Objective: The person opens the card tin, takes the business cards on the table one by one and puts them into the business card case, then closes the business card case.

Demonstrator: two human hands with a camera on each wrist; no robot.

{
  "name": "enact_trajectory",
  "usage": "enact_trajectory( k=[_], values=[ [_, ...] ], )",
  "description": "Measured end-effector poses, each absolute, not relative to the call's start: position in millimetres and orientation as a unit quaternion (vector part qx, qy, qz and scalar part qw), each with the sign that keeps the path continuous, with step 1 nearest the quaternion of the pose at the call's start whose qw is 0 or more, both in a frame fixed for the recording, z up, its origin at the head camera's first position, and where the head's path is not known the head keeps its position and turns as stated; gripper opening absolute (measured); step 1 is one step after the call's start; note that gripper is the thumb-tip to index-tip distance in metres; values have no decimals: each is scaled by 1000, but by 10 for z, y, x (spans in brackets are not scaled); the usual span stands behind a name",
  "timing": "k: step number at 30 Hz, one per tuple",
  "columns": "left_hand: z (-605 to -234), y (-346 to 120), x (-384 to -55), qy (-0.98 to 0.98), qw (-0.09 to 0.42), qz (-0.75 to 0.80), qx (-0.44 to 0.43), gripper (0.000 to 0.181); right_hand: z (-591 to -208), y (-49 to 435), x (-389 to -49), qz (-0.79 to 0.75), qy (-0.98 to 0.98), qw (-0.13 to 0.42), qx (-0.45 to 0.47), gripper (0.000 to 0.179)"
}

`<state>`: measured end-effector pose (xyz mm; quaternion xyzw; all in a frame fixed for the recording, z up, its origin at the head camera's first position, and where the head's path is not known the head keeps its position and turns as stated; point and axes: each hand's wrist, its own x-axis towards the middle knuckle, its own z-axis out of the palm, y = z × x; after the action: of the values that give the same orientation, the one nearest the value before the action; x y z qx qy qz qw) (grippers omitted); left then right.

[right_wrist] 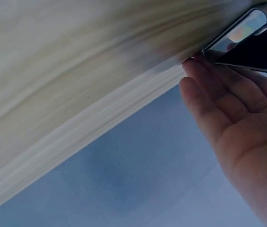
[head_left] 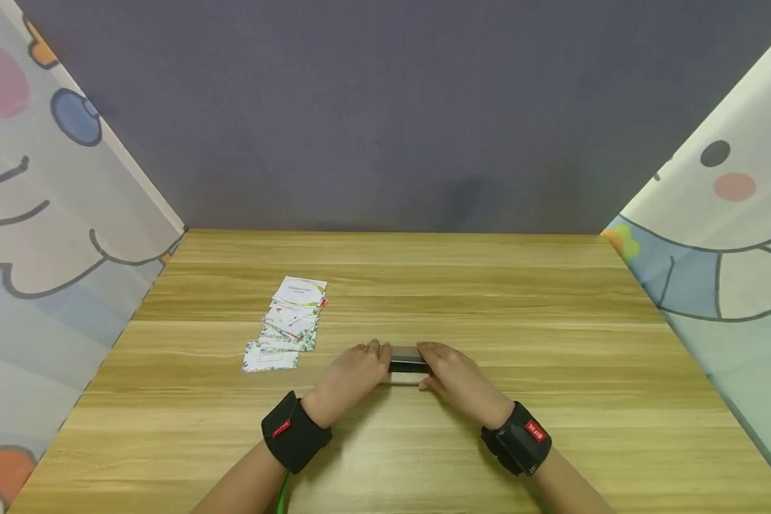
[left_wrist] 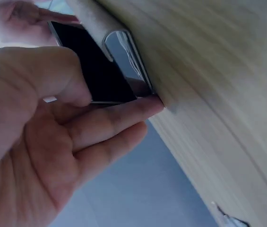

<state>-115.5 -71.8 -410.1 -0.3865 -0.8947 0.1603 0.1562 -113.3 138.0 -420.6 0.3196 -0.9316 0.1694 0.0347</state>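
Note:
A small card case (head_left: pixel 406 379) with a pale outer shell, shiny metal inside and a black panel (left_wrist: pixel 93 64) lies on the table in front of me. Its lid stands partly raised in the left wrist view. My left hand (head_left: pixel 355 375) grips the case's left end, thumb against the black panel and fingers along the edge near the tabletop. At the opposite end, my right hand (head_left: pixel 460 378) holds it between thumb and fingers; the right wrist view shows the mirror-like metal (right_wrist: pixel 239 33) beside those fingertips. What lies inside the case is hidden.
Several printed cards (head_left: pixel 289 325) overlap in a loose column on the left of the wooden table (head_left: pixel 520 300). A dark grey partition (head_left: pixel 385 128) rises along the far edge. Cartoon-printed curtains (head_left: pixel 732 235) hang at both sides. Black bands (head_left: pixel 295 432) wrap both wrists.

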Motion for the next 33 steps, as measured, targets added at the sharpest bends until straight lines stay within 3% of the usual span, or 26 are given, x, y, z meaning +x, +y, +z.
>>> enact_trajectory(
  k=[8, 15, 21, 26, 33],
  values=[
    [-4045, -772, -1330, -926, 55, 3, -374, 20, -4186, 1418, -1128, 187, -937, 26, 295, 71],
    [-4041, -776, -1486, -938, 50, -122, -322, 13, -4170, 1408, -1099, 175, -938, 78, 287, 88],
    [-4069, -749, -1600, -946, 61, -184, -258, 15, -4173, 1411, -1126, 172, -932, 94, 306, 84],
    [-4087, -734, -1636, -947, 56, -209, -236, 16, -4196, 1462, -1190, 157, -928, 66, 331, 81],
    [-4136, -729, -1637, -947, 15, -221, -232, 34, -4176, 1536, -1261, 167, -925, -8, 342, 79]
  ],
)
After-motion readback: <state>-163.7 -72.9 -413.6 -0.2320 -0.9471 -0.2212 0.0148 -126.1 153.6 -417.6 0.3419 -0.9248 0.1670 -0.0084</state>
